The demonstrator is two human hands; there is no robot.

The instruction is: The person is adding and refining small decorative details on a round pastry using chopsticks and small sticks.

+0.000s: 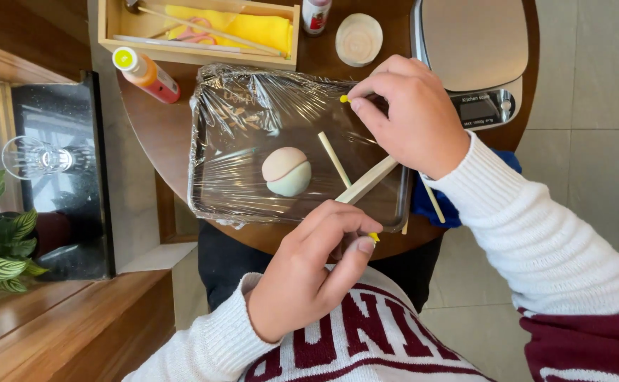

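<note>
Your left hand [309, 272] and right hand [408, 117] each pinch one yellow end of a thin thread [374, 237]. Keep it tight and level above the two-coloured dough ball [287, 171], which lies in the wrapped tray [210, 113].

A round wooden table [161, 127] bears a film-wrapped tray [210, 191], scale [475, 42], wooden box [104, 28], orange bottle [148, 74], perhaps a lid [359, 39].

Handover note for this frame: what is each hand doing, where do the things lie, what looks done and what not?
Left hand: pinching one yellow end of a thin tool at the tray's near edge.
Right hand: pinching the other yellow end at the far edge; what runs between is too fine to see.
Tray: wrapped in cling film, holding a two-tone dough ball and wooden sticks.
Done: ball shaped, pink over pale green.
Left: ball unmarked, tool off to its side.
</note>
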